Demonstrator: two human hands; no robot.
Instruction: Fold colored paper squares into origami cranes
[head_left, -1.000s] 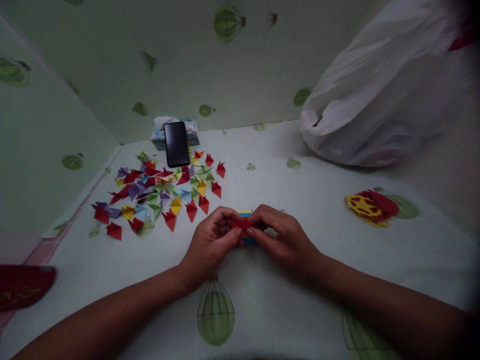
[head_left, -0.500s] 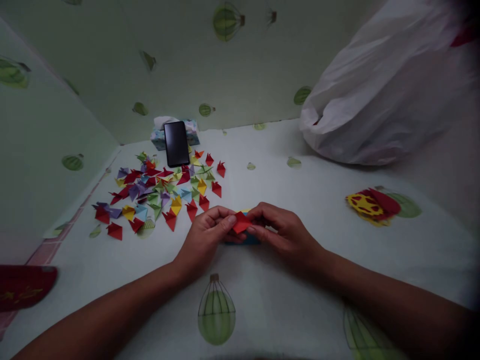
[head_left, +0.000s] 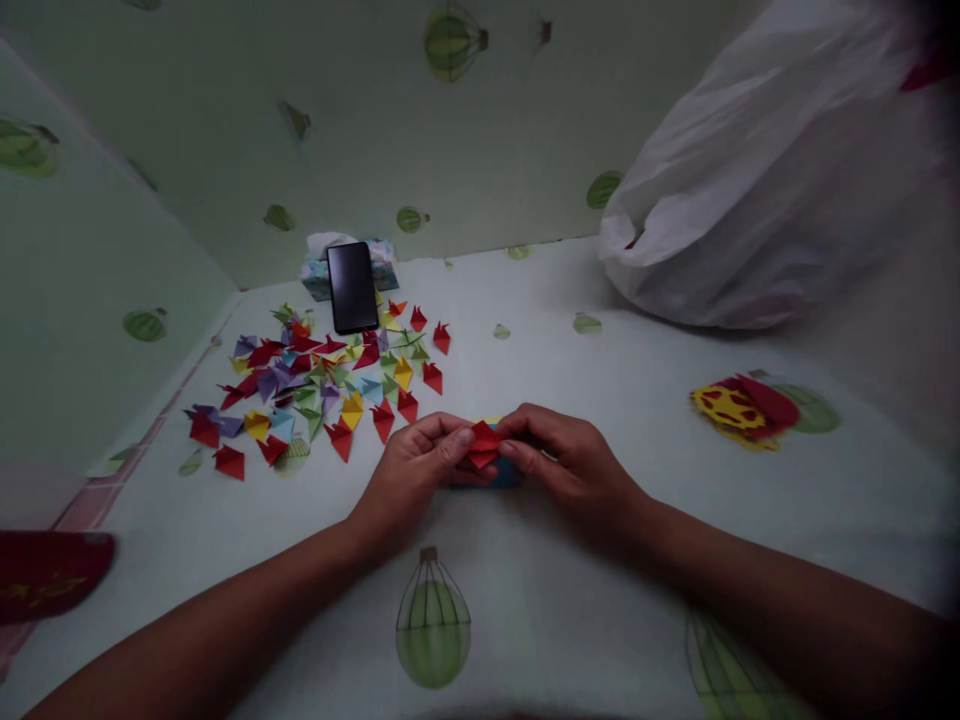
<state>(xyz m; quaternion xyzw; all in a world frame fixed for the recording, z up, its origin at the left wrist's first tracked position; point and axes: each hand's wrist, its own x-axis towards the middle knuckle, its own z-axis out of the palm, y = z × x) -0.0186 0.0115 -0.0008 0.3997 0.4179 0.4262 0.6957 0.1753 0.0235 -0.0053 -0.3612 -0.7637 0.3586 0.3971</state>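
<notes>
A small folded piece of red paper (head_left: 484, 443) is held between my two hands at the middle of the view. My left hand (head_left: 427, 460) pinches its left side between thumb and fingers. On the right side, the thumb and forefinger of my right hand (head_left: 559, 455) close on its edge. Under the hands lies a blue and yellow thing (head_left: 495, 474), mostly covered, so its kind is hidden. Ahead and to the left spreads a heap of small folded paper cranes (head_left: 319, 370) in red, purple, green, yellow and blue.
A black phone (head_left: 352, 288) leans against a tissue box (head_left: 385, 264) behind the cranes. At the back right stands a large white plastic bag (head_left: 735, 220). Red and yellow cut-out pieces (head_left: 742, 408) lie to the right. A dark red item (head_left: 52, 573) sits at the left edge.
The red paper now shows a fold line across it, and its outline has shifted slightly. My right thumb has moved up a little along its edge. The cranes are unmoved.
</notes>
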